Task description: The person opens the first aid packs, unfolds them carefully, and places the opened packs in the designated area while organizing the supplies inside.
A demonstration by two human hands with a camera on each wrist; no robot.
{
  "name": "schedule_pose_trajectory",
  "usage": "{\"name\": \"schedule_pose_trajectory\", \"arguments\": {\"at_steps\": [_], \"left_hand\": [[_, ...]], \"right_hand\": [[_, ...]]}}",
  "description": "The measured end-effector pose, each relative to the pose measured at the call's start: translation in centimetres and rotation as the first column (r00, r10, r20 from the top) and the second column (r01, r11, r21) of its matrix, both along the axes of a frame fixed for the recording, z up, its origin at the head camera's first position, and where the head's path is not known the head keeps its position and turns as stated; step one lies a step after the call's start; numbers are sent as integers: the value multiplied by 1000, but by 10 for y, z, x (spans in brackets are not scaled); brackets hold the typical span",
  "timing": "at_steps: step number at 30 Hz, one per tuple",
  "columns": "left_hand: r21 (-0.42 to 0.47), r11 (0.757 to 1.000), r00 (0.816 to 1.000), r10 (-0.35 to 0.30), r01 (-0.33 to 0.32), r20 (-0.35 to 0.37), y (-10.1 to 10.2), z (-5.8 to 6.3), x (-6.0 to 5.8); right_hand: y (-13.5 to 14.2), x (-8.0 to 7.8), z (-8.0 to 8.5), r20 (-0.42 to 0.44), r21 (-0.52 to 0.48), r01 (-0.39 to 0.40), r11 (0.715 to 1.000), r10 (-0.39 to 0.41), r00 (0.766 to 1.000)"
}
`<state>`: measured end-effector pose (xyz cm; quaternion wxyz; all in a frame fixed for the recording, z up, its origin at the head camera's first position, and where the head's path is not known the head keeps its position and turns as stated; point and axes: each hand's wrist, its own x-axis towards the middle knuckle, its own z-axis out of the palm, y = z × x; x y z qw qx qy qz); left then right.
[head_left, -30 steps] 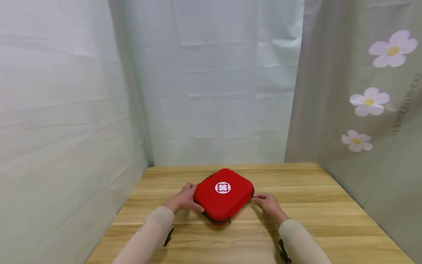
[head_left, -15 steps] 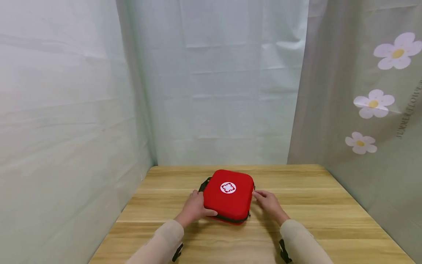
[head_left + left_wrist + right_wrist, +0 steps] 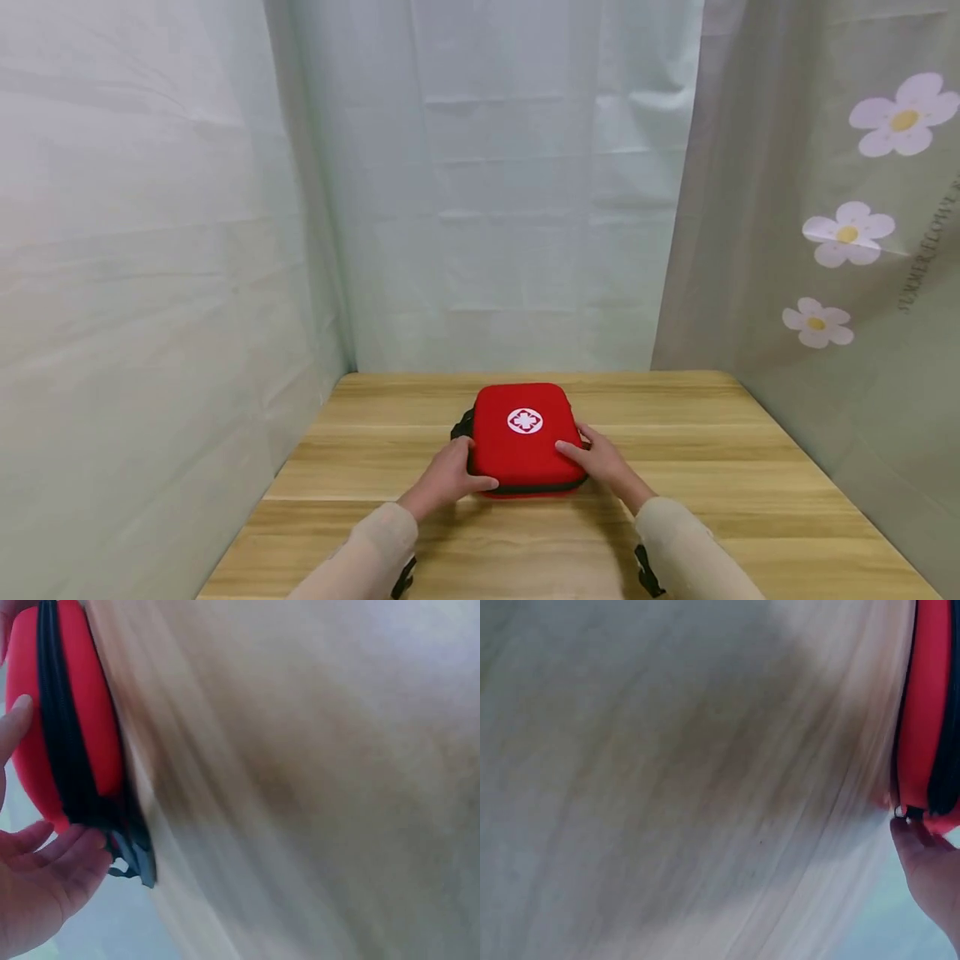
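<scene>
A red zip-up first-aid case [image 3: 517,457] with a white round emblem lies closed on the wooden table, its front side squared toward me. My left hand [image 3: 446,477] holds its left side, thumb along the front corner and fingers at the side. On the opposite side my right hand [image 3: 609,467] grips the case, thumb on the lid and fingers partly hidden behind the edge. The left wrist view shows the black zipper band [image 3: 64,712] and a black strap [image 3: 135,851] beside the left fingers. In the right wrist view, fingers [image 3: 906,838] touch the case's corner by a small metal ring.
The wood-grain table [image 3: 720,475] extends around the case on all sides. Pale curtains [image 3: 495,208] hang behind it and to the left; the right curtain [image 3: 757,250] carries printed white flowers.
The case has turned counterclockwise from a slanted position to square. My left hand has moved right with it. My right hand has gone from pinching at the corner to gripping the right side, thumb on top.
</scene>
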<state>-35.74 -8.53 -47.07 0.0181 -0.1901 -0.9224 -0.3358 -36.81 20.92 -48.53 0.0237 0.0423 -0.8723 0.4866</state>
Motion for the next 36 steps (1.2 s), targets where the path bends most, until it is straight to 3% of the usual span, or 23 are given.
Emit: {"name": "schedule_pose_trajectory", "arguments": {"at_steps": [6,11,17,36], "left_hand": [[-39,999,999,-37,38,12,0,-6,0],[-33,998,998,-59,60,33,3,-8,-1],[-11,997,997,-76,76,9,1,-13,-4],[-29,998,998,-62,61,-32,-4,-13,-8]], "right_hand": [[-6,3,-5,-32,136,-42,990,47,998],[-10,10,-5,-41,148,-45,988,51,998],[-12,18,-8,-67,178,-35,983,47,997],[-22,22,0,-75,196,-59,979,75,994]]}}
